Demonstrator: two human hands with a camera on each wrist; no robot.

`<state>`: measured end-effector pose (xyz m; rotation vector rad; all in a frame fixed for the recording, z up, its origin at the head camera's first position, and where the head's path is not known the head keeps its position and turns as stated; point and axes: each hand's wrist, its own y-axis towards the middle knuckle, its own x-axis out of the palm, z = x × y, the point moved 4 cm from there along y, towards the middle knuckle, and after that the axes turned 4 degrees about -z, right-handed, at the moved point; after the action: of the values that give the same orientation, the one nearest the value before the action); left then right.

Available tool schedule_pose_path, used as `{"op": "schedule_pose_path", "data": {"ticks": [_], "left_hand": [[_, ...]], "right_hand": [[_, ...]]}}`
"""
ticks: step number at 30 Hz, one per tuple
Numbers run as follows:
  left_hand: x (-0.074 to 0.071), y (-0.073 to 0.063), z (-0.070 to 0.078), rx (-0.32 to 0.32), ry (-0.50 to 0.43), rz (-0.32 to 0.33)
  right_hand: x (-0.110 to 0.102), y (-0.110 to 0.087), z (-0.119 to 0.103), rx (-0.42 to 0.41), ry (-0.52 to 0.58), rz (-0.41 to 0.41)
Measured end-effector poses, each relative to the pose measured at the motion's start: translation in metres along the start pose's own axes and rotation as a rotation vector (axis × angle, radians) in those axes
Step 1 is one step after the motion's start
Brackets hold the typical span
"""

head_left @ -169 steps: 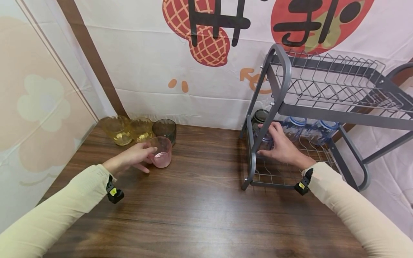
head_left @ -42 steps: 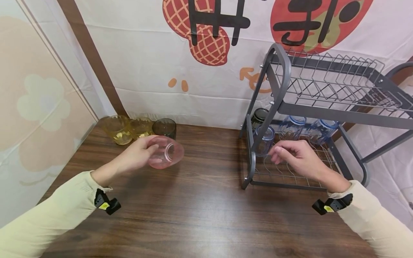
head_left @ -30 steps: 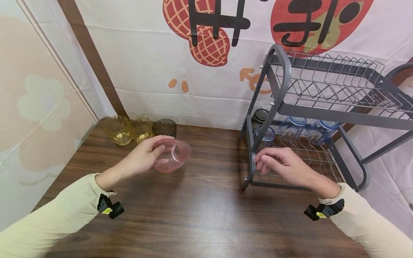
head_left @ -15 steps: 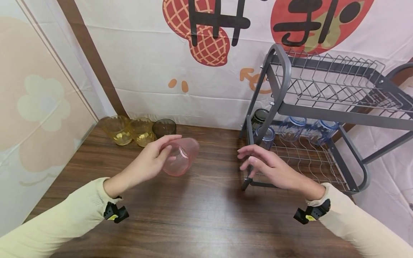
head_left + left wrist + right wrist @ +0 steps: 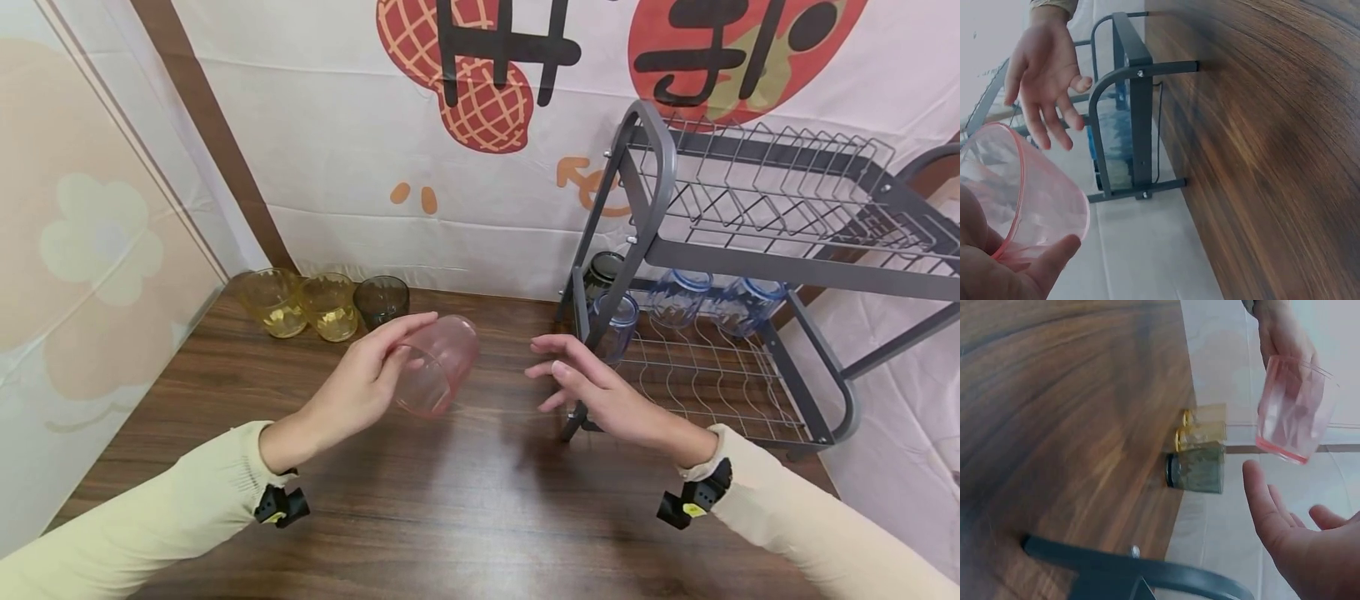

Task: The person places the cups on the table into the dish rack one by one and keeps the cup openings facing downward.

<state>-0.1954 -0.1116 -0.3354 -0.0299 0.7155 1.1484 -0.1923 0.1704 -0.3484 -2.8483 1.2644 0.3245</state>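
My left hand (image 5: 356, 387) grips a clear pink glass (image 5: 442, 367) by its side, thumb and fingers round it. The glass is raised over the wooden table and tilted, its mouth turned down toward me and its base up to the right. In the left wrist view the pink glass (image 5: 1054, 203) shows its red-tinted rim beside the fingers. My right hand (image 5: 603, 392) hovers just right of the glass, fingers spread and holding nothing. In the right wrist view, its fingertips point toward the base of the pink glass (image 5: 1291, 412), with a gap between.
Two yellow glasses (image 5: 330, 308) and a dark grey glass (image 5: 382, 300) stand at the back left. On the right is a grey two-tier dish rack (image 5: 652, 250). Its lower tier bears a dark glass (image 5: 603, 271) and several blue glasses (image 5: 678, 300). A printed cloth hangs behind.
The pink glass has been lifted from the table, tipped over and carried right by my left hand. My right hand has left the blue glass in the rack and come left, its fingers spreading.
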Motion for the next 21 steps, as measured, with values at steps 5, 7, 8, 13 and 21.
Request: {"op": "schedule_pose_path", "data": {"ticks": [5, 7, 8, 13, 21], "left_hand": [[0.005, 0.0, 0.005, 0.07, -0.017, 0.023], [0.007, 0.001, 0.008, 0.092, -0.01, 0.035], [0.008, 0.001, 0.009, 0.104, 0.002, 0.041], [0.014, -0.001, 0.012, 0.16, 0.079, 0.069], [0.026, 0.0, 0.019, 0.273, 0.157, 0.1]], "right_hand": [[0.008, 0.007, 0.004, -0.041, 0.083, 0.02], [0.01, 0.01, 0.006, -0.052, 0.11, 0.023], [0.011, 0.011, 0.007, -0.05, 0.123, 0.023], [0.018, 0.018, 0.013, -0.04, 0.207, 0.026], [0.035, 0.029, 0.015, -0.113, 0.381, 0.015]]}}
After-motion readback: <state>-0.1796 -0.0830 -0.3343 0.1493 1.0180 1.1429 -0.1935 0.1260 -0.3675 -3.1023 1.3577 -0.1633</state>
